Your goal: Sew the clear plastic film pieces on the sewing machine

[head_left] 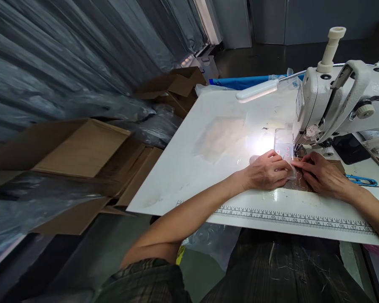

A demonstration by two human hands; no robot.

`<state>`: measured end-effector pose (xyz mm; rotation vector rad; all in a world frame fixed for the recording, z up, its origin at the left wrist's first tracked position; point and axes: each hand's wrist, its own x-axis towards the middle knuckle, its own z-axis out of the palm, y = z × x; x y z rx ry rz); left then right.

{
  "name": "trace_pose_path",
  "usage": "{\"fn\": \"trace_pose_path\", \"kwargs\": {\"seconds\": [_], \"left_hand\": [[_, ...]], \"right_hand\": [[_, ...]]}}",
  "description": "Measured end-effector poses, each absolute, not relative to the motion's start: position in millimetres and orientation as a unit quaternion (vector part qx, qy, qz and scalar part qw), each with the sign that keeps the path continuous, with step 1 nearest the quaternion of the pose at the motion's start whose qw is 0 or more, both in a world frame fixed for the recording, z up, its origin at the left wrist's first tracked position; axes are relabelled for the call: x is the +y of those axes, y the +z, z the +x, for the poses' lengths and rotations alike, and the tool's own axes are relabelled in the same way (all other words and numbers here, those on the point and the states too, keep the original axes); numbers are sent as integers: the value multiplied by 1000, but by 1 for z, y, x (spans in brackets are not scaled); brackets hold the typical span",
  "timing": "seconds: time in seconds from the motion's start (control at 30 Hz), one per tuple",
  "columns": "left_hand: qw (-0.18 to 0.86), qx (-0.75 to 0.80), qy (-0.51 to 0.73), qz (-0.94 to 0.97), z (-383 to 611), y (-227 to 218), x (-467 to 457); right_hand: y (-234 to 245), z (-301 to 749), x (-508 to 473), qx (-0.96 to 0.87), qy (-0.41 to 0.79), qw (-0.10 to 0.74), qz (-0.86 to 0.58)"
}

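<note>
My left hand (269, 170) is closed with curled fingers on a small clear plastic piece (292, 173), just left of the needle area of a white sewing machine (309, 105). My right hand (324, 173) is closed too, its thumb and forefinger pinched together close in front of the presser foot (297, 149). What lies between those fingertips is too small to make out. Beneath both hands shows a flat brown piece (301, 182) on the white table (214, 168). The fingertips nearly meet, and they partly hide the plastic.
A white lamp (257, 91) lights the needle area. Blue thread snips (361, 180) lie right of my right hand, near a black flat object (350, 148). A printed ruler (281, 216) runs along the front edge. Open cardboard boxes (82, 147) with plastic film stand at left.
</note>
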<state>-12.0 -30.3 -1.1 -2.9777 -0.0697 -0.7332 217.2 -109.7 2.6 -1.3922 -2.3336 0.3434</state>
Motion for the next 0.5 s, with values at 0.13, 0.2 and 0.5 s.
{"fn": "trace_pose_path", "kwargs": {"seconds": [0.13,0.2,0.5], "left_hand": [[35,-33,-252,-967,-13,-6,-30],[33,-46,-280,-958,-12,-7,-31],[-24,-65,-403,-912,-2,-5,-38]], "right_hand": [[-1,214,-119,-821,100,234,-511],[2,214,-124,-816,117,254,-506],[8,199,-134,-861,79,179,-470]]}}
